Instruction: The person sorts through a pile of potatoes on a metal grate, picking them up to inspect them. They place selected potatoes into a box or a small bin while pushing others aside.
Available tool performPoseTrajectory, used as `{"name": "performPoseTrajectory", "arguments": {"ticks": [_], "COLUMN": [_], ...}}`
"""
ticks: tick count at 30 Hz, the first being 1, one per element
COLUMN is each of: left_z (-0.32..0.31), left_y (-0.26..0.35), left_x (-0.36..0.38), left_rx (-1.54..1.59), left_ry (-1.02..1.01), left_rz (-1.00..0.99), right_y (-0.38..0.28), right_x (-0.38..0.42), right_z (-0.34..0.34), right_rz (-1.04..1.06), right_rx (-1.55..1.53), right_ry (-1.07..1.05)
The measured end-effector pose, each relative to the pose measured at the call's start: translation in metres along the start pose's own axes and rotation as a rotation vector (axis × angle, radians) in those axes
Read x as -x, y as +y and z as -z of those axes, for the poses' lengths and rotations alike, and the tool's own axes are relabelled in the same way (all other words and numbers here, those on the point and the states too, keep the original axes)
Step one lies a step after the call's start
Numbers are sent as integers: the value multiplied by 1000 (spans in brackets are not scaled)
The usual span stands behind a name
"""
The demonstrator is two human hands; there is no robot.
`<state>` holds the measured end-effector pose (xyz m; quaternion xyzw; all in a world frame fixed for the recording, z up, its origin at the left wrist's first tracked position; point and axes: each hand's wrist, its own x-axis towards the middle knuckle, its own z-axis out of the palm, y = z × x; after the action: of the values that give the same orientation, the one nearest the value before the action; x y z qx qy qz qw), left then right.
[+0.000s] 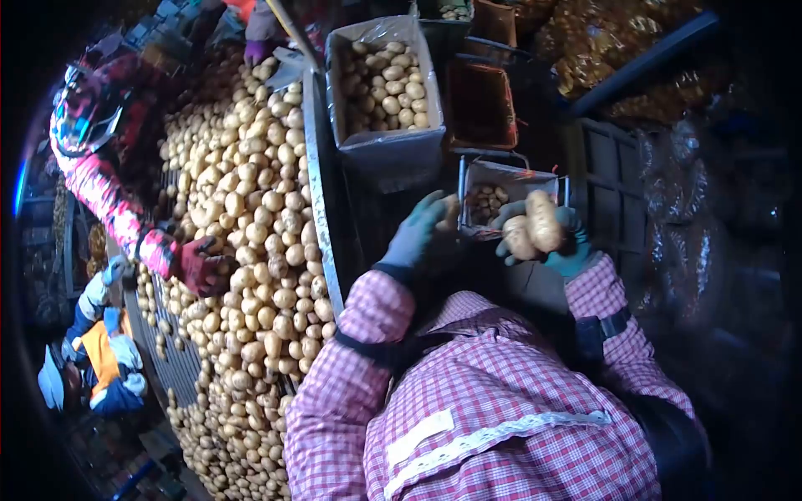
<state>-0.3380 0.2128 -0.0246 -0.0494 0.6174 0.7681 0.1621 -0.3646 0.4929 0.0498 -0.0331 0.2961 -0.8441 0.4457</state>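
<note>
My left hand (pixel 418 230), in a grey-green glove, is closed around a potato (pixel 449 214) that shows only partly past the fingers. My right hand (pixel 575 244), gloved alike, grips two potatoes (pixel 543 222) side by side, one long and one rounder. Both hands are held in front of my body, near a lined crate (pixel 508 174) with some small potatoes (pixel 485 202) inside. On my left, past a metal rail (pixel 321 196), a thick layer of potatoes (pixel 251 242) covers a slatted sorting table (pixel 171 355).
A tall plastic-lined box (pixel 386 149) holds potatoes ahead of me. Beside it stands a dark crate with an orange rim (pixel 482 104). Across the table, a co-worker's red-gloved hand (pixel 205 265) touches the potatoes. Filled net bags (pixel 614 46) are piled at the upper right.
</note>
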Motion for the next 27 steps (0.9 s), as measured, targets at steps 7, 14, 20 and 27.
{"name": "performPoseTrajectory", "arguments": {"ticks": [7, 14, 20, 27], "left_z": [-6, 42, 31, 8], "left_y": [-18, -10, -3, -49], "left_x": [1, 154, 271, 397], "left_rx": [8, 453, 538, 848], "left_ry": [-26, 319, 746, 1148], "left_rz": [298, 279, 305, 155], "right_y": [-57, -156, 13, 300], "right_x": [-12, -148, -278, -309], "right_z": [37, 164, -61, -248], "right_rz": [185, 260, -166, -438], "right_rx": [173, 647, 789, 1074], "right_ry": [217, 396, -12, -632]}}
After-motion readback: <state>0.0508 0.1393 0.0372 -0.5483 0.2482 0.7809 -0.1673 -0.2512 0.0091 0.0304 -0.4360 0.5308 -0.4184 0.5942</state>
